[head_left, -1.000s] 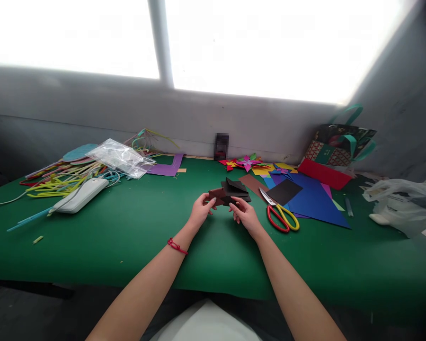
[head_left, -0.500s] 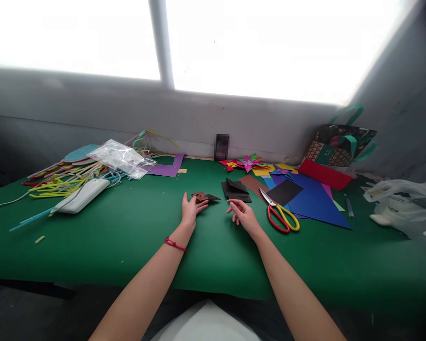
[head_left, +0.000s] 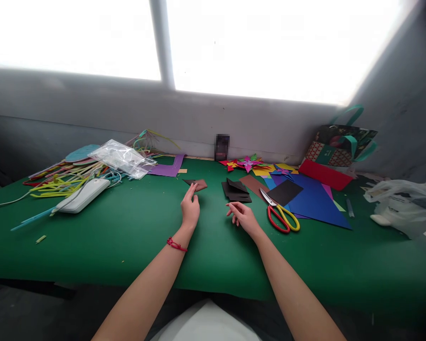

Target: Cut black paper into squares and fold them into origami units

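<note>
My left hand (head_left: 190, 207), with a red cord bracelet at the wrist, reaches forward with its fingers stretched out. Its fingertips rest on a small folded paper piece (head_left: 201, 184), brown at the right and black at the left tip, lying on the green tabletop. Part of that piece is hidden under the fingers. My right hand (head_left: 244, 216) hovers or rests low over the table, fingers loosely bent and apart, holding nothing. Just beyond it lie folded black papers (head_left: 235, 193), one flap standing up. Scissors (head_left: 279, 215) with red and yellow handles lie to its right, blades open.
Coloured sheets, including a blue sheet (head_left: 315, 203) and a black one (head_left: 285, 192), spread at the right. Folded paper flowers (head_left: 247, 163) sit at the back. A plastic bag (head_left: 408, 203) stands far right. At left are a white power strip (head_left: 81, 196) and a clear bag (head_left: 122, 158).
The brown and black folded piece now lies farther away and faces differently, its black tip now pointing left. My left hand has turned palm-down onto it; my right hand has barely moved.
</note>
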Demonstrator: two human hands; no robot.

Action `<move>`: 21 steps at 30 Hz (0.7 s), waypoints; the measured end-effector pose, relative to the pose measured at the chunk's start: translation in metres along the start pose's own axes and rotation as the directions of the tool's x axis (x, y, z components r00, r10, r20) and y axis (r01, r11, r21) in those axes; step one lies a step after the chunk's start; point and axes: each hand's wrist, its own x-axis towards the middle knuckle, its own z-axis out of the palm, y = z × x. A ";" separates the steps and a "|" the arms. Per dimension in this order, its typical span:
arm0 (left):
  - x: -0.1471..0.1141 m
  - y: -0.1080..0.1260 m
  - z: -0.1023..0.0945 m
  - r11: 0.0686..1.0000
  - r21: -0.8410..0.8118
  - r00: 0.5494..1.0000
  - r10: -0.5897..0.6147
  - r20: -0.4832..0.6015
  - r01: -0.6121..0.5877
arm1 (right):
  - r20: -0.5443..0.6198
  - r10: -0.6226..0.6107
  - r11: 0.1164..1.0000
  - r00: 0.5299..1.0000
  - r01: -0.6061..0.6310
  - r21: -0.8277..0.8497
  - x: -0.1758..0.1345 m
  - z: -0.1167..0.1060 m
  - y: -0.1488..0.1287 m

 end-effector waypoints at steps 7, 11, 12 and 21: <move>-0.006 -0.001 0.002 0.941 0.339 0.998 -0.004 0.056 -0.015 | 0.014 -0.002 1.000 1.000 0.002 -0.019 0.000 0.000 0.001; -0.010 0.000 0.003 0.820 0.570 0.994 -0.004 0.113 -0.062 | 0.017 0.003 0.999 1.000 -0.002 -0.035 -0.001 0.000 0.000; -0.010 0.000 0.004 0.786 0.615 0.992 -0.011 0.124 -0.068 | 0.017 0.002 0.999 1.000 -0.001 -0.040 -0.001 0.000 -0.001; -0.013 0.001 0.009 0.775 0.613 0.978 0.031 0.206 -0.154 | 0.018 -0.005 0.999 1.000 0.006 -0.046 0.000 0.001 0.001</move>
